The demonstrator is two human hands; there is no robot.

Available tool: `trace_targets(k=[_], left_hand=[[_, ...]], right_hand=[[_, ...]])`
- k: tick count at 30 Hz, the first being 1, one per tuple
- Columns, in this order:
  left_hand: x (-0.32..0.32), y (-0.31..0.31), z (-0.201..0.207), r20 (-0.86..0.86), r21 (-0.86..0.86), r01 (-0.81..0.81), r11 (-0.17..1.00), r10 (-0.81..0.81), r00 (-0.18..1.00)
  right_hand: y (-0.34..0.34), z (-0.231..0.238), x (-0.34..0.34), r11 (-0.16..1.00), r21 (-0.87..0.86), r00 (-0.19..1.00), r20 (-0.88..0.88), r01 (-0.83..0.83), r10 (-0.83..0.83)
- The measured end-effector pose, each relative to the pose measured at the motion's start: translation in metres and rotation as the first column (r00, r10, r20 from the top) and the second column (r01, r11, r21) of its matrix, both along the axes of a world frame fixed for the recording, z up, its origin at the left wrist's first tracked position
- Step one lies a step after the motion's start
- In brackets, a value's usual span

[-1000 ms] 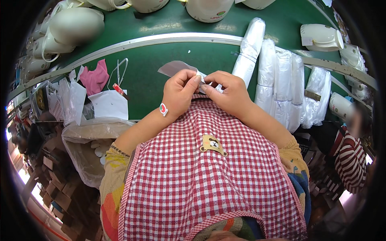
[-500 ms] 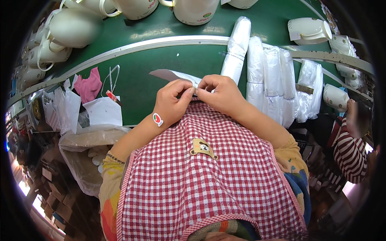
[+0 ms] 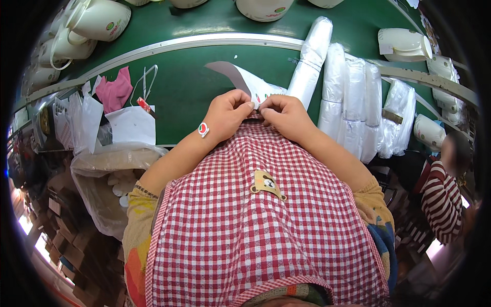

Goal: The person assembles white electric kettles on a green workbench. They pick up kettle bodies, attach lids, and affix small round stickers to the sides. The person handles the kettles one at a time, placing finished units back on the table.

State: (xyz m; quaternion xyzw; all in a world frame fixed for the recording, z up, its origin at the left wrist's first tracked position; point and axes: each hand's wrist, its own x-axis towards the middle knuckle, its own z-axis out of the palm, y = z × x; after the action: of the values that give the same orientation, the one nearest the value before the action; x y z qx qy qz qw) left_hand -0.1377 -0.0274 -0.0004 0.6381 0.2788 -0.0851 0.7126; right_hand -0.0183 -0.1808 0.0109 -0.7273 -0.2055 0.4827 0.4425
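Note:
My left hand (image 3: pixel 227 115) is closed in a pinch, thumb against fingers, at the near edge of a curled white sheet of stickers (image 3: pixel 240 79). Close beside it, my right hand (image 3: pixel 287 116) pinches the same edge, and the fingertips nearly meet. Small red and green prints show on the sheet's right part. The exact spot between the fingertips is partly hidden. A round red, white and green sticker (image 3: pixel 203 130) clings to my left wrist. Both hands are just in front of the red checked apron (image 3: pixel 230 215), above the green tabletop (image 3: pixel 179 102).
Plastic-wrapped rolls (image 3: pixel 332 87) lie to the right. Cream mugs (image 3: pixel 263 9) stand beyond a metal rail (image 3: pixel 230 40). At left are a pink cloth (image 3: pixel 115 89), white paper (image 3: pixel 132 125) and a bag-lined bin (image 3: pixel 97 189). A person in a striped sleeve (image 3: pixel 442 204) is at far right.
The sheet has turned and uncurled to the right, so its red and green prints now show. My hands have parted very slightly. The whole view has shifted a little.

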Motion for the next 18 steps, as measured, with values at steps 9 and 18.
trace_targets(k=[9,18], left_hand=[[-0.001,-0.010,-0.020,0.050,-0.012,-0.057,0.998,0.058,0.997],[0.003,-0.006,-0.015,-0.042,-0.004,0.039,0.999,-0.040,0.998]], right_hand=[[0.001,-0.006,0.004,1.000,0.013,0.998,0.067,0.017,-0.017],[0.003,0.002,0.003,0.999,-0.005,0.992,0.116,-0.039,0.040]])
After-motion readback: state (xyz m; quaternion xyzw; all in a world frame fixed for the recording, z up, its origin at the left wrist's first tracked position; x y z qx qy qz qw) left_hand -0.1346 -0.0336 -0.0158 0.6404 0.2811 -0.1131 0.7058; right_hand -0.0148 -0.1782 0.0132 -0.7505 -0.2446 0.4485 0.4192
